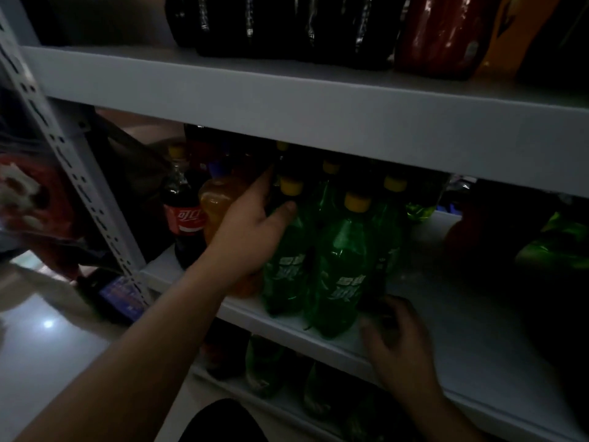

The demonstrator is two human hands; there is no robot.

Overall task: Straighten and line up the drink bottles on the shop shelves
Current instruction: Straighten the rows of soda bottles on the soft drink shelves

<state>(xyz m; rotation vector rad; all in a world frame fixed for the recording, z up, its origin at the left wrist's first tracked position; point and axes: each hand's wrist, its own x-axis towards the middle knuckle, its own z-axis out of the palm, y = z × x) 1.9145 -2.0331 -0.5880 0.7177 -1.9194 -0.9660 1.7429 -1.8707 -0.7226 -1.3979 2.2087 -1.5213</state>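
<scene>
Several green bottles with yellow caps stand bunched on the middle shelf [478, 330]. My left hand [251, 231] grips the shoulder of the front-left green bottle [283, 269], thumb across its front below the cap. The front green bottle [342, 279] stands just right of it near the shelf edge. My right hand [398, 339] rests at the shelf's front edge, its fingers curled at the base of a dark bottle behind and right of the front one; the grip is too dark to make out. An orange drink bottle [220, 199] and a cola bottle [183, 215] stand to the left.
The upper shelf [287, 100] hangs low over the caps and carries shrink-wrapped packs of dark and red bottles. More green packs [554, 244] sit at the right. The lower shelf holds green bottles [264, 365]. A perforated upright [73, 173] bounds the left side.
</scene>
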